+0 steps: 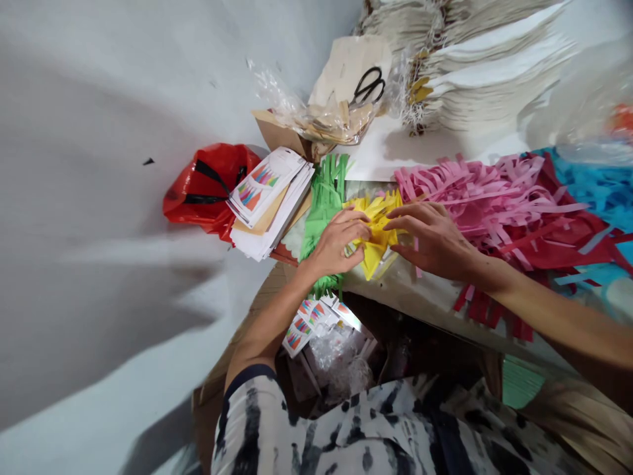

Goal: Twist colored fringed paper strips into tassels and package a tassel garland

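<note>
Yellow fringed paper (376, 239) lies crumpled at the table's front edge, between my two hands. My left hand (340, 243) rests on its left side, fingers curled onto the paper. My right hand (429, 239) reaches in from the other side, its fingers apart and their tips at the yellow strips; I see no firm grip there. Under and beside my left wrist lies green fringed paper (324, 204), its strips hanging over the edge. Pink fringed paper (475, 191) is heaped just beyond my right hand.
Red fringed paper (558, 237) and blue fringed paper (598, 191) lie at the right. Printed cards (267, 185) are stacked beside a red plastic bag (208, 188). Behind are black-handled scissors (370, 86) and stacked white sheets (484, 79). More cards (302, 330) sit below the table edge.
</note>
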Action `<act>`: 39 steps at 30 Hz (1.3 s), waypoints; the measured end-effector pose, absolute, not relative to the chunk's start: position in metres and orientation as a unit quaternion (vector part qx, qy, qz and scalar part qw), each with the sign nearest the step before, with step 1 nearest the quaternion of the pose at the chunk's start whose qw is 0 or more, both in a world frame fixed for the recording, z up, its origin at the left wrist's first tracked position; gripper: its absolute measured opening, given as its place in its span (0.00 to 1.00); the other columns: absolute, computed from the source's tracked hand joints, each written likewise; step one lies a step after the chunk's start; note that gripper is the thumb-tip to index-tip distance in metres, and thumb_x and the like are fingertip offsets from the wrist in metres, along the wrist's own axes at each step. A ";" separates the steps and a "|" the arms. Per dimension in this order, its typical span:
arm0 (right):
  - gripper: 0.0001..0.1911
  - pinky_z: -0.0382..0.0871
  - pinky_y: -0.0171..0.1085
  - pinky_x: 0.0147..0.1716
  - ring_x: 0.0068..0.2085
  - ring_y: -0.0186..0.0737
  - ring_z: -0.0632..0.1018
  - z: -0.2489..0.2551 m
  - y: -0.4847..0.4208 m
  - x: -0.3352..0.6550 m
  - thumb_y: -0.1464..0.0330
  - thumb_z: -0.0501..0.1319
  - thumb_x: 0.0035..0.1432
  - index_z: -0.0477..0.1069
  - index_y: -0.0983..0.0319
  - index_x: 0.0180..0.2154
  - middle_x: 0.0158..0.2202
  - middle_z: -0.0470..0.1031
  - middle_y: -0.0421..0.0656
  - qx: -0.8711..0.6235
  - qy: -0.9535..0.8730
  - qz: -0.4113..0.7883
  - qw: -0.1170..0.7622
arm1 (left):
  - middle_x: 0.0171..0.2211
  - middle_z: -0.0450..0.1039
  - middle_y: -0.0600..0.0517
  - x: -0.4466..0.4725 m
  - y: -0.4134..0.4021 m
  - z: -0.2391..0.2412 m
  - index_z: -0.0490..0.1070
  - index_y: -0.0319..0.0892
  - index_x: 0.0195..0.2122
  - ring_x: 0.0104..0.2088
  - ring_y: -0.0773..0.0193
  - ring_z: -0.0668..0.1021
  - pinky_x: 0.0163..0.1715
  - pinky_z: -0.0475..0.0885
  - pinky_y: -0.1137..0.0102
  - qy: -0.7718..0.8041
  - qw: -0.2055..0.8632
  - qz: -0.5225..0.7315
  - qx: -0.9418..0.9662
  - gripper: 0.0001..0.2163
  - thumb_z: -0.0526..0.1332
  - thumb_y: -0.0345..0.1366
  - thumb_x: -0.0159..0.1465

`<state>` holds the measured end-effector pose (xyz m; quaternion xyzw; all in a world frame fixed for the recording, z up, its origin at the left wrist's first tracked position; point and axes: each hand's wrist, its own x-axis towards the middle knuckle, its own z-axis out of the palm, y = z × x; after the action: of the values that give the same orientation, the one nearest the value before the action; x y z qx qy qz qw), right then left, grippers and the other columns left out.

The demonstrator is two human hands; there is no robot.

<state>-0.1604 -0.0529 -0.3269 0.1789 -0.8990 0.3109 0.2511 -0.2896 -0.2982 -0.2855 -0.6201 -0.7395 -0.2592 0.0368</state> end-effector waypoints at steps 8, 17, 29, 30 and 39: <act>0.14 0.76 0.47 0.51 0.46 0.47 0.81 -0.301 -0.061 -0.203 0.52 0.67 0.69 0.73 0.55 0.39 0.42 0.81 0.44 0.056 -0.789 0.578 0.199 | 0.64 0.79 0.46 -0.325 -0.280 -0.292 0.76 0.51 0.59 0.67 0.52 0.79 0.72 0.72 0.53 -0.739 0.027 -0.560 -0.373 0.25 0.62 0.63 0.75; 0.28 0.78 0.42 0.40 0.39 0.42 0.80 -0.290 -0.054 -0.240 0.41 0.72 0.59 0.69 0.54 0.42 0.39 0.78 0.42 -0.030 -0.681 0.706 0.193 | 0.47 0.83 0.46 -0.330 -0.285 -0.292 0.80 0.45 0.46 0.53 0.52 0.84 0.59 0.79 0.59 -0.749 0.031 -0.597 -0.286 0.31 0.74 0.69 0.60; 0.17 0.75 0.45 0.44 0.38 0.45 0.78 -0.275 -0.036 -0.245 0.51 0.68 0.65 0.80 0.57 0.40 0.36 0.80 0.44 -0.048 -0.814 0.512 0.269 | 0.48 0.82 0.45 -0.351 -0.269 -0.290 0.80 0.46 0.47 0.49 0.56 0.83 0.52 0.81 0.61 -0.740 0.091 -0.627 -0.226 0.36 0.57 0.77 0.68; 0.15 0.75 0.45 0.44 0.39 0.45 0.78 -0.276 -0.037 -0.245 0.52 0.68 0.64 0.79 0.57 0.40 0.36 0.80 0.44 -0.055 -0.808 0.518 0.275 | 0.45 0.81 0.46 -0.346 -0.269 -0.291 0.80 0.46 0.43 0.46 0.57 0.82 0.50 0.81 0.62 -0.735 0.093 -0.635 -0.217 0.36 0.55 0.76 0.69; 0.13 0.74 0.43 0.39 0.36 0.43 0.77 -0.285 -0.053 -0.225 0.54 0.69 0.63 0.80 0.56 0.40 0.34 0.79 0.42 -0.074 -0.778 0.557 0.281 | 0.45 0.82 0.49 -0.313 -0.279 -0.299 0.79 0.46 0.53 0.45 0.60 0.82 0.50 0.79 0.65 -0.731 0.052 -0.655 -0.185 0.28 0.68 0.66 0.69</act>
<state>-0.2250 -0.0533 -0.2853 -0.0742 -0.7781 0.5568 0.2812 -0.3131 -0.2792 -0.2994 -0.1847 -0.7311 -0.6547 0.0524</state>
